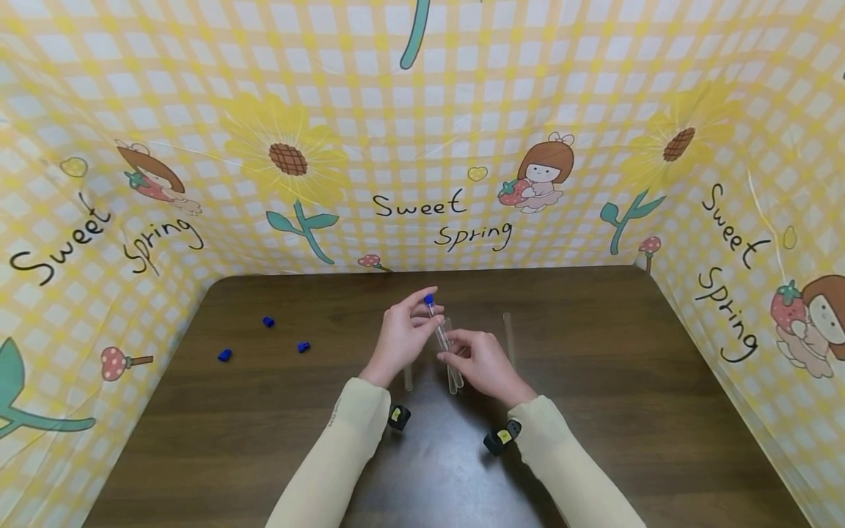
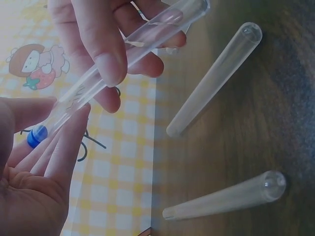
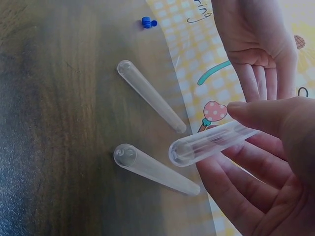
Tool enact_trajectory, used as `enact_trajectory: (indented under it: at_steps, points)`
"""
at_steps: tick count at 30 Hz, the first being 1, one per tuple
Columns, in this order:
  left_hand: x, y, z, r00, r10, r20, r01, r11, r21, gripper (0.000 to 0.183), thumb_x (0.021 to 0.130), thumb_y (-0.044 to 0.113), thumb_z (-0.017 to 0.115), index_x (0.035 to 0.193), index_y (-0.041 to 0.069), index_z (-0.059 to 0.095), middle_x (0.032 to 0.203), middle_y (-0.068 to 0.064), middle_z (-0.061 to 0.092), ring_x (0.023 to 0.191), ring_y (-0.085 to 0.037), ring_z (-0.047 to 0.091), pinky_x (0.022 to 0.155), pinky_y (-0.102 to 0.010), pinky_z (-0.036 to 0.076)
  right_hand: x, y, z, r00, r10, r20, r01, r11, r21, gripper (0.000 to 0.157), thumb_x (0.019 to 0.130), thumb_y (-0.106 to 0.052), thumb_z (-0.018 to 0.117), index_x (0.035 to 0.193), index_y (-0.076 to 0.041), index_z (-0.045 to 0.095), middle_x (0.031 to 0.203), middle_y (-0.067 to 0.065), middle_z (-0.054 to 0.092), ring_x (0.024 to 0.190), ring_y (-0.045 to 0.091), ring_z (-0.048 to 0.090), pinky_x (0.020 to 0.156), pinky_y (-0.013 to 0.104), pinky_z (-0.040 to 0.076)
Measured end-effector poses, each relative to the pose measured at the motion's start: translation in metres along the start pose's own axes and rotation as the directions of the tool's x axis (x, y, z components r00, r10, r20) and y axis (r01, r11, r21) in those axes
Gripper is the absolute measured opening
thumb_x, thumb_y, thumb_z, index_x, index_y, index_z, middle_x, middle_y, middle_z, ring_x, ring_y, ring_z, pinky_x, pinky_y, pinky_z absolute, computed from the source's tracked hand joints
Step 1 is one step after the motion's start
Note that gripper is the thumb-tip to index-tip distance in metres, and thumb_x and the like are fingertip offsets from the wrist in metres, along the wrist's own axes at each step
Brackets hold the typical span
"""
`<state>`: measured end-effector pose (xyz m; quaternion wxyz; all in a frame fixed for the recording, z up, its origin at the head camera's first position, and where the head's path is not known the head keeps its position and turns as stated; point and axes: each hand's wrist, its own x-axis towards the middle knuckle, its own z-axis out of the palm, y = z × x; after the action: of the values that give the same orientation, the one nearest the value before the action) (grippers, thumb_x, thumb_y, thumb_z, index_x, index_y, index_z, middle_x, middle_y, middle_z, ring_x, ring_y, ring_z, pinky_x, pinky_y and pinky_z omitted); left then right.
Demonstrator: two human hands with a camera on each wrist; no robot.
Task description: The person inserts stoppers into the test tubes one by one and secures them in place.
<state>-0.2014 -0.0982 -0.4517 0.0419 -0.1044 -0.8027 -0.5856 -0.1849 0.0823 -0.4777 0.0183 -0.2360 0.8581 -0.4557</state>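
Between both hands a clear test tube (image 1: 441, 336) is held at a slant, with a blue cap (image 1: 429, 299) at its upper end. My left hand (image 1: 401, 334) pinches the tube just below the cap; in the left wrist view, the cap (image 2: 37, 136) shows between thumb and fingers. Lower down, my right hand (image 1: 485, 363) grips the same tube between thumb and fingers. Its rounded end (image 3: 182, 153) sticks out of the right hand in the right wrist view. Beneath the hands lies another clear tube (image 1: 452, 383), partly hidden.
On the dark wooden table (image 1: 264, 440), one clear tube (image 1: 408, 378) lies by the left wrist and another tube (image 1: 509, 336) right of the right hand. Three loose blue caps, one the nearest cap (image 1: 303, 347), are at left. A patterned yellow cloth (image 1: 409, 132) encloses the back and sides.
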Motion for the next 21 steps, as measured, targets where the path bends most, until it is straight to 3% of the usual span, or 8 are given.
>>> enact_trajectory:
  at_steps: [14,21]
  points:
    - [-0.0007,-0.0020,-0.0040,1.000,-0.018,0.019,0.019,1.000,-0.025,0.049,0.093,0.003,0.074,0.140,0.008,0.060,0.110,-0.016,0.074,0.090,-0.021,0.074,0.076,-0.033,0.060,-0.0016,0.0010,-0.0021,0.999,0.014,0.029,-0.014,1.000,0.003,0.029,0.092,-0.011,0.078,0.118,0.000,0.073,0.085,-0.003,0.072,0.073,0.008,0.066,0.069,0.028,0.057]
    - [0.0009,0.0021,-0.0043,0.999,-0.033,0.044,0.031,0.999,0.033,0.049,0.094,0.006,0.074,0.141,0.010,0.060,0.112,-0.011,0.074,0.091,-0.020,0.073,0.077,-0.034,0.060,-0.0020,0.0004,-0.0028,0.999,0.020,0.038,-0.020,1.000,0.020,0.030,0.091,-0.010,0.078,0.119,0.000,0.073,0.084,-0.004,0.072,0.073,0.009,0.066,0.070,0.029,0.058]
